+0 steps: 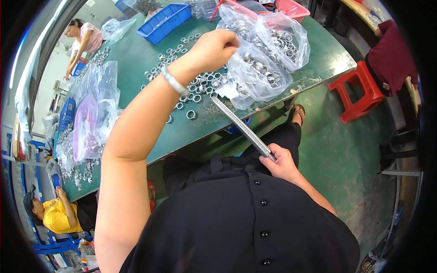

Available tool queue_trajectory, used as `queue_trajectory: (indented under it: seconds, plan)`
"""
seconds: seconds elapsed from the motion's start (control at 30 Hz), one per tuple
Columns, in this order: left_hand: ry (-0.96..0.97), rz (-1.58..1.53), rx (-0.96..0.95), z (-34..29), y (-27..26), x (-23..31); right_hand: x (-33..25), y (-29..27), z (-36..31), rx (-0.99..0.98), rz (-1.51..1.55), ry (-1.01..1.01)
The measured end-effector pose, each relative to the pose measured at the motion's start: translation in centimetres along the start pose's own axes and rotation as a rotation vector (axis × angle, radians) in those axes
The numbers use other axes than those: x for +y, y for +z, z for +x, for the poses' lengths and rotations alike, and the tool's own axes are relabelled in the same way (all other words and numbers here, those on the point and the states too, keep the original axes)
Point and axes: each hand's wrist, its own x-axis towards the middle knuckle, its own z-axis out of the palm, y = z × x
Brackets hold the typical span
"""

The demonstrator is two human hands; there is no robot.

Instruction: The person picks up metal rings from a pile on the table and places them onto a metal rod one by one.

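Observation:
My right hand (pixel 283 163) is wrapped round the thick end of a ring mandrel (pixel 242 127), a long grey metal stick with marks along it. The mandrel slants up and left, its thin tip over the table edge by the rings. Stretched out over the table, my left hand (pixel 215 47) has its fingers curled together; whatever they hold, if anything, is hidden. It is beside a clear plastic bag (pixel 259 86) filled with silver metal rings. Many loose rings (pixel 202 86) lie spread on the green table under my left wrist.
A blue bin (pixel 165 22) and a pink tray (pixel 293 10) stand at the table's far side. More bags and metal parts cover its left end (pixel 104 84). A red stool (pixel 359 91) is on the right. Co-workers sit at far left, lower left and right.

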Motion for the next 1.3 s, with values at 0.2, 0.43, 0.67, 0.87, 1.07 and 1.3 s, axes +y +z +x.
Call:
queue_trajectory:
  seconds: [0.2,0.43,0.67,0.87,1.07,1.3]
  plan:
    - [-0.157,0.057,-0.163,-6.2,1.3,-3.7,-0.1,0.4,0.4,0.005,0.007,-0.016]
    - [-0.169,-0.101,-0.094,-8.4,3.1,-4.5,-0.6,0.8,0.8,0.029,-0.010,-0.026]
    - [-0.585,-1.157,0.088,-10.3,1.7,-4.0,-1.9,0.8,1.2,0.045,-0.040,-0.003]
    - [-0.611,-1.289,0.162,-13.1,1.7,-2.9,-2.6,1.8,1.9,0.011,-0.028,-0.034]
    - [-0.630,-1.280,0.175,-15.6,2.4,-2.5,-2.9,2.7,2.4,-0.033,-0.056,-0.026]
    - [-0.574,-1.375,0.133,-17.3,2.0,-1.7,-3.5,3.1,2.7,-0.045,-0.095,-0.062]
